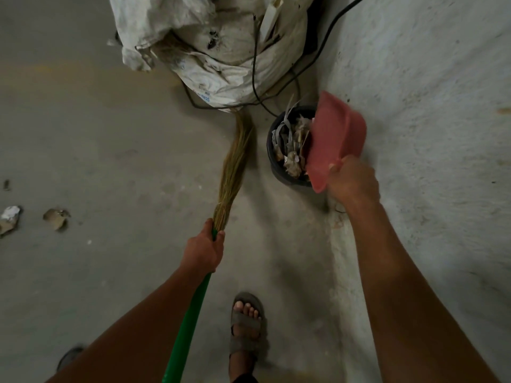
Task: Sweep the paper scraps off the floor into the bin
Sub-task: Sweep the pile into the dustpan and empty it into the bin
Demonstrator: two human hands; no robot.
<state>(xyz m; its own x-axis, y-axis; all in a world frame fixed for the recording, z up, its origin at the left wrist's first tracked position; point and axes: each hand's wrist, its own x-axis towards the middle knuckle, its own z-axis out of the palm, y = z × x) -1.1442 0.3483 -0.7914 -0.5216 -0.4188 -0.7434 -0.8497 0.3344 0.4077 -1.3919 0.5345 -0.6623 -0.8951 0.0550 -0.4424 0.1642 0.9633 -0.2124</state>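
Scraps (290,145) piled high in the bin (272,150), up past the rim, near 1 o'clock from the middle of the view. More scraps (55,218) out on the floor (110,134) at 9 o'clock, well apart from the bin, with another pale bit (9,218) just beside the left edge. Dumping step looks to be in hand: red dustpan (338,139) tipped on its side over the right part of the bin, mouth turned toward the pile. Right hand (352,183) at 4 o'clock from the bin, fingers curled tight round the dustpan's handle end, thumb on top. Blurred a little, so hard to tell if anything is sliding out of the pan. Left hand (206,251) near 6 o'clock, fingers wrapped all the way round the broom (235,161) where the green stick meets the straw. Broom pointing to 12 o'clock, straw tips touching the foot of the big white sack (215,51). Black cord (255,78) hanging down the sack and curling on the floor close behind the bin. One foot in a sandal (246,324) at 6 o'clock. Job only part done, going by the bits at 9 o'clock. Next move likely: tip the pan empty, turn left, lay the pan flat by those bits, brush them in. Care needed with the bin so full, since new scraps could slip off the top. Care too with the cord, easy to snag with the straw.
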